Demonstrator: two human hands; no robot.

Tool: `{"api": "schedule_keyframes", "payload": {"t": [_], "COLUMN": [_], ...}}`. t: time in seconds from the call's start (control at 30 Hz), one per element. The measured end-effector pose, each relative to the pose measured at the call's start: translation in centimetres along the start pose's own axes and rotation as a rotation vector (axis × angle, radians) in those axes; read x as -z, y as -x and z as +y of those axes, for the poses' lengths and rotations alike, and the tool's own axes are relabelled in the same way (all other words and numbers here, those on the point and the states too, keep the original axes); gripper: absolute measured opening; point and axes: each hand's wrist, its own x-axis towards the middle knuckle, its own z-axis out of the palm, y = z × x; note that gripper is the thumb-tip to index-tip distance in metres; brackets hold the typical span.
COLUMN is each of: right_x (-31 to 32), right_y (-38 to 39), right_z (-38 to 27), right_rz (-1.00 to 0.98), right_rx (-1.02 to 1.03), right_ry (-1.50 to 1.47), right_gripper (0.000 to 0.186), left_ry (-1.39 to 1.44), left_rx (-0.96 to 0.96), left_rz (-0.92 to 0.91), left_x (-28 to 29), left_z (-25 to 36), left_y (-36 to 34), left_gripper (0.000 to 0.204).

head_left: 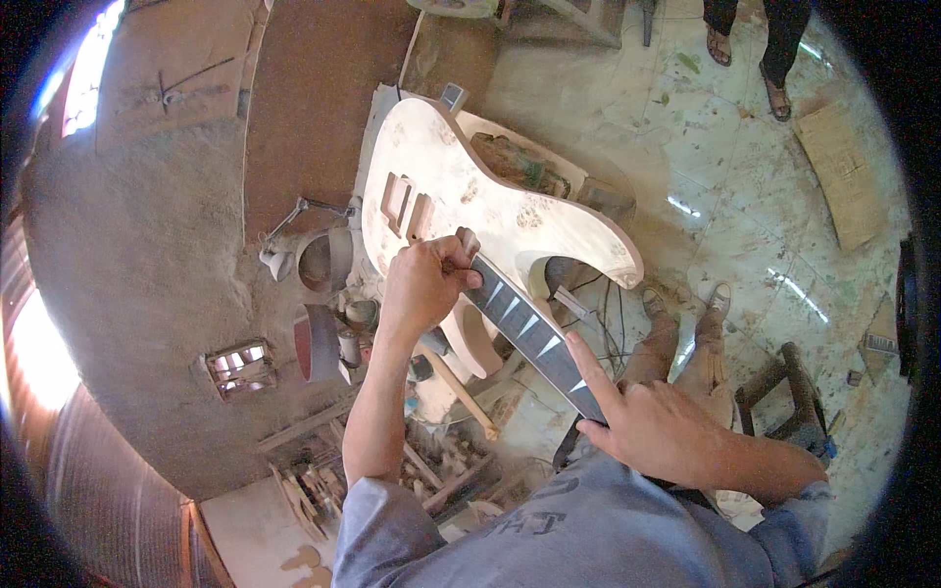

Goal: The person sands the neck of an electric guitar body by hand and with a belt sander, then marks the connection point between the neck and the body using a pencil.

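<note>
An unfinished electric guitar lies across the middle of the head view. Its pale body [470, 186] has dark burl-like spots and two cut pickup cavities. The dark fretboard [534, 333] with white pointed inlays runs from the body toward my torso. My left hand [426, 279] is closed where the neck meets the body. A small brownish bit shows at its fingertips, too small to name. Lower down the neck, my right hand [652, 416] grips it, index finger stretched along the edge and thumb on the opposite side.
Behind the guitar body is a dusty bench with a cutout piece [520, 162]. A desk lamp [279, 260] and round sanding drums [323, 260] stand at the left. Wood scraps [451, 470] lie below. A stool [784, 402] is on the right; another person's feet [774, 98] show at the far right.
</note>
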Motion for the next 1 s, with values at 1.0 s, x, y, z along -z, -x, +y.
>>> {"api": "schedule_keyframes", "payload": {"t": [1.0], "right_x": [-3.1], "right_y": [-0.8], "right_z": [-4.2], "right_rz": [0.212], "right_rx": [-0.236], "right_ry": [0.31], "right_gripper": [0.101], "left_ry": [0.104], "left_rx": [-0.791], "left_rz": [0.557], "left_x": [-8.4], "left_z": [-6.3], "left_y": [5.4], "left_gripper": [0.061]}}
